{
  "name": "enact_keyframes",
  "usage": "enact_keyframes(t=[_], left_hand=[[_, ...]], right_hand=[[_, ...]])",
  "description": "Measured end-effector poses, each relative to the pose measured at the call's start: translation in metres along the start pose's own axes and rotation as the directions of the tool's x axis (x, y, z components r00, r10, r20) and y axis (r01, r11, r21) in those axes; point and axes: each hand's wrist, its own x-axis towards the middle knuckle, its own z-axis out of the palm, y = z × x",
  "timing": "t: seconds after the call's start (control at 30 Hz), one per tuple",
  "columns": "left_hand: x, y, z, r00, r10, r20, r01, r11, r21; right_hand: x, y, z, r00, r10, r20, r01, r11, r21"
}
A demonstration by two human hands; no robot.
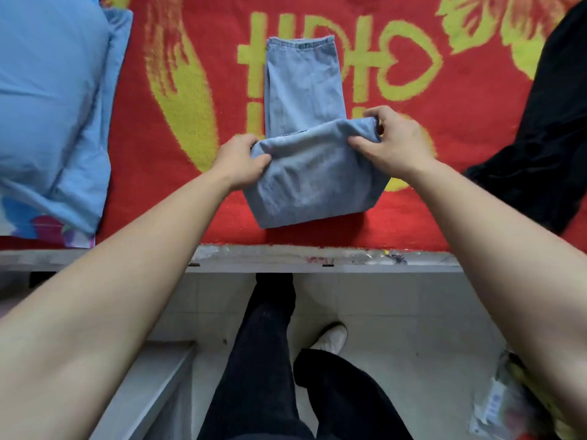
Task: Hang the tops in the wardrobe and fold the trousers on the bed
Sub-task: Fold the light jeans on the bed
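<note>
On blanket (460, 122), left hand (241, 160), right hand (390, 141) grip jeans (305, 173); waistband hidden.

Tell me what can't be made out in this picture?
- Black garment, head view: cut off by the right edge, so its type is unclear.
- Jeans: the folded part covers the layers beneath.
- Left hand and right hand: fingertips tucked into denim.
- Clear bag, bottom right: blurred contents.

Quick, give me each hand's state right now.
Left hand: closed, pinching the left end of the fold in the light blue jeans.
Right hand: closed, gripping the right end of the same fold.
</note>
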Motion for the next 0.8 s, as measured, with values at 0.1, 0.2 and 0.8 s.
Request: enact_keyframes(t=[0.1, 0.2, 0.8], left_hand=[[0.034, -0.008, 0.012, 0.997, -0.068, 0.044, 0.069, 0.997, -0.018], [0.062, -0.014, 0.024, 0.992, -0.099, 0.080, 0.100, 0.995, -0.007], [0.003, -0.043, 0.117, 0.932, 0.191, 0.308, -0.338, 0.766, 0.547]], right_hand=[[0.036, 0.004, 0.020, 0.994, 0.078, 0.078, -0.076, 0.996, -0.037], [0.063, 0.015, 0.038, 0.978, 0.162, 0.131, -0.149, 0.984, -0.100], [-0.035, 0.077, 0.130, 0.957, -0.242, 0.163, 0.284, 0.901, -0.327]])
